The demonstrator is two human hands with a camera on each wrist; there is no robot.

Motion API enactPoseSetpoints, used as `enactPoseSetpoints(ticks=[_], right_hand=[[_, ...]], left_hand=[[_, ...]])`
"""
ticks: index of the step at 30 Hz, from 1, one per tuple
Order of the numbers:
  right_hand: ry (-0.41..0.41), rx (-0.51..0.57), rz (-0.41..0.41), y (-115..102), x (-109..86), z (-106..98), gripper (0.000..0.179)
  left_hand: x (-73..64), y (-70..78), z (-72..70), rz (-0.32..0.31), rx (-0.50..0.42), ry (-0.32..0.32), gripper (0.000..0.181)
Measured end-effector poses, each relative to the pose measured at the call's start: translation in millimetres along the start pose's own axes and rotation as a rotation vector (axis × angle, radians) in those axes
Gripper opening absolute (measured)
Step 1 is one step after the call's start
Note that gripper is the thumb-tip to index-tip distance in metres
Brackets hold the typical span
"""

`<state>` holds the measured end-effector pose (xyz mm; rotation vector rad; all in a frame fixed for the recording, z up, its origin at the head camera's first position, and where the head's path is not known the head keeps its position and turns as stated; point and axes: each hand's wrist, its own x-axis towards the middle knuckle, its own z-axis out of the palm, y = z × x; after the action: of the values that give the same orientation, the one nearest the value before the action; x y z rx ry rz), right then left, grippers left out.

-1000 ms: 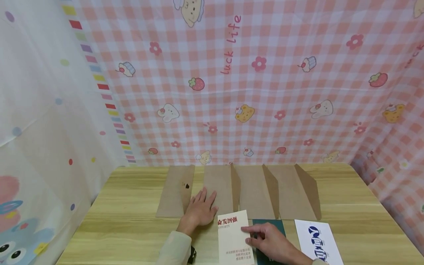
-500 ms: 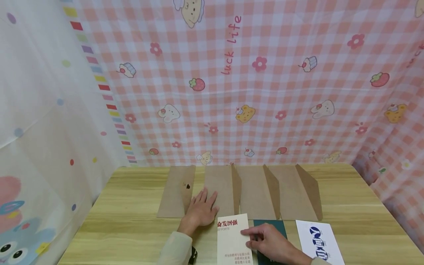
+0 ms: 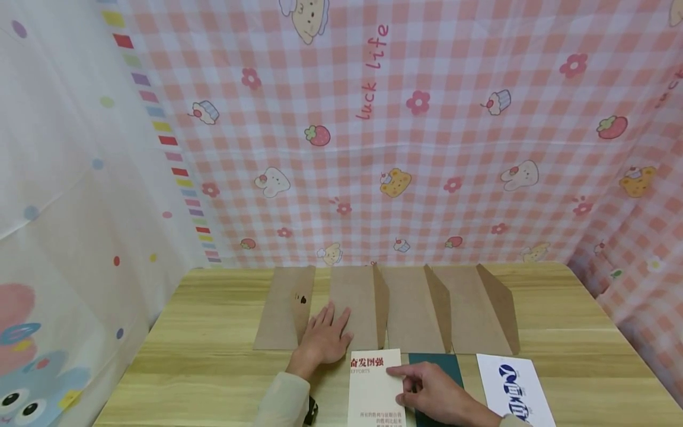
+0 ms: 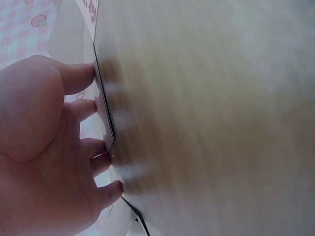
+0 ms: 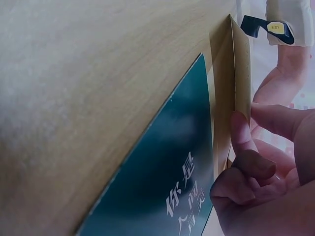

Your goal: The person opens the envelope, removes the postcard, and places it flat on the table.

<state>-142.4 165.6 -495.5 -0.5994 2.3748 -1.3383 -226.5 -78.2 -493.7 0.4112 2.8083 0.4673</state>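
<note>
My left hand (image 3: 322, 344) rests with spread fingers on the lower left part of a brown kraft envelope (image 3: 354, 293), beside the flap of the leftmost envelope (image 3: 277, 311). Seen in the left wrist view, the fingertips of this hand (image 4: 44, 147) press down at the paper's level. My right hand (image 3: 432, 391) pinches the right edge of a cream card (image 3: 373, 391) with red Chinese lettering, index finger along its face. In the right wrist view the card (image 5: 241, 73) is raised off the table at one side. A dark green card (image 5: 172, 162) lies beneath that hand, partly hidden.
Two more kraft envelopes, one in the middle (image 3: 408, 308) and one at the right (image 3: 469, 308), lie with flaps unfolded rightward. A white card (image 3: 514, 388) with blue lettering lies at front right. Behind the wooden table (image 3: 565, 344) hangs a pink checked cloth (image 3: 341, 172).
The cream card has moved slightly toward the person and straightened, its top edge now lower in the head view. My right hand shifted a little with it; the left hand stays put.
</note>
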Motion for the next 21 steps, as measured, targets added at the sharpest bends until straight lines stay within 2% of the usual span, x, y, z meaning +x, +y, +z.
enactPoseSetpoints(ticks=[10,21], right_hand=[[0.003,-0.002,-0.002,1.4,-0.6,0.3,0.049],[0.001,-0.009,0.031,2.9,-1.4,0.8,0.057]], left_hand=[[1.4,0.2,-0.2,-0.007,0.006,-0.003,0.057],[3.0,-1.4,1.8,0.000,0.017,-0.009,0.057]])
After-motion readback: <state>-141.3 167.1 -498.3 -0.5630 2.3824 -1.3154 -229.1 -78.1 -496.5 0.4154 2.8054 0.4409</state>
